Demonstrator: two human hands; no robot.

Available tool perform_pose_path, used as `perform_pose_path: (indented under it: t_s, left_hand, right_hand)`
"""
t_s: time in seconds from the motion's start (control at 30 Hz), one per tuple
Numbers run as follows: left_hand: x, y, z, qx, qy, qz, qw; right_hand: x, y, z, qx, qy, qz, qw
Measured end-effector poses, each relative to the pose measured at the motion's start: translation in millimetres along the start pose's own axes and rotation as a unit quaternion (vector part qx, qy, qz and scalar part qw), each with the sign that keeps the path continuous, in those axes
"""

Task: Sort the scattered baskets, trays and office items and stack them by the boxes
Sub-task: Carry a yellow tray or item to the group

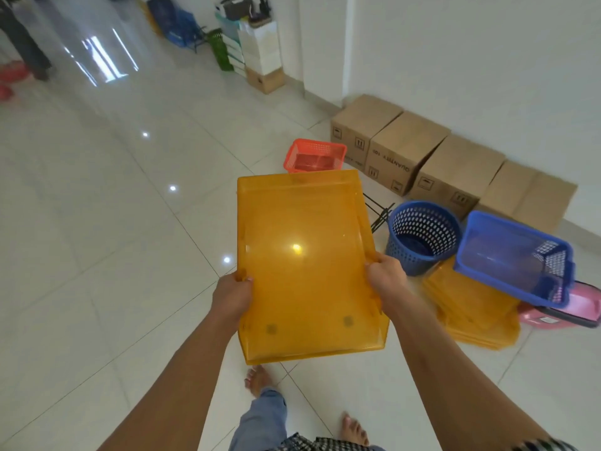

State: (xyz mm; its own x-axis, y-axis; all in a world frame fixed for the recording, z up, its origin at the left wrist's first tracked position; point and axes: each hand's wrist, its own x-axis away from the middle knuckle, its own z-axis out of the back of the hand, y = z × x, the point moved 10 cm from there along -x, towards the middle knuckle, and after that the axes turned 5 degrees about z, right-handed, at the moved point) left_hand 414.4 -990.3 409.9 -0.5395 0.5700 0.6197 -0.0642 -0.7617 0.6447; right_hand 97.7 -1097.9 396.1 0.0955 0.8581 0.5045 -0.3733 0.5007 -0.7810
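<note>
I hold a translucent orange tray (302,265) flat in front of me, above the floor. My left hand (232,296) grips its left edge and my right hand (387,281) grips its right edge. A row of brown cardboard boxes (432,157) lines the right wall. In front of them stand a red mesh basket (313,156), a round blue perforated bin (421,236) and a blue rectangular basket (514,257) tilted on a stack of orange trays (471,307).
A pink item (579,310) lies under the blue basket at the right. A black wire rack (379,211) shows behind the held tray. Farther along the wall are white boxes (260,47), a green basket (219,48) and blue items (177,22). A person's legs (24,37) stand at top left.
</note>
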Motion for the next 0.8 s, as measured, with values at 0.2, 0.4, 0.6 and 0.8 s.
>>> perform_pose_path:
  t_s: [0.2,0.4,0.6,0.8]
  left_hand:
    - [-65,29,32,-0.005,-0.018,0.01,1.0]
    - [-142,69,72,-0.055,-0.048,-0.015,0.997]
    - [-205,91,89,-0.086,-0.072,-0.021,0.993]
    - [-256,100,73,-0.1,-0.079,0.007,0.992]
  right_hand:
    - [-39,-44,-52,-0.007,0.013,0.0,1.0]
    - [-67,-67,-112,-0.048,0.051,-0.025,0.997]
    - [-85,-80,-154,-0.064,0.081,-0.058,0.993]
    - [-117,-84,-167,-0.052,0.101,-0.077,0.991]
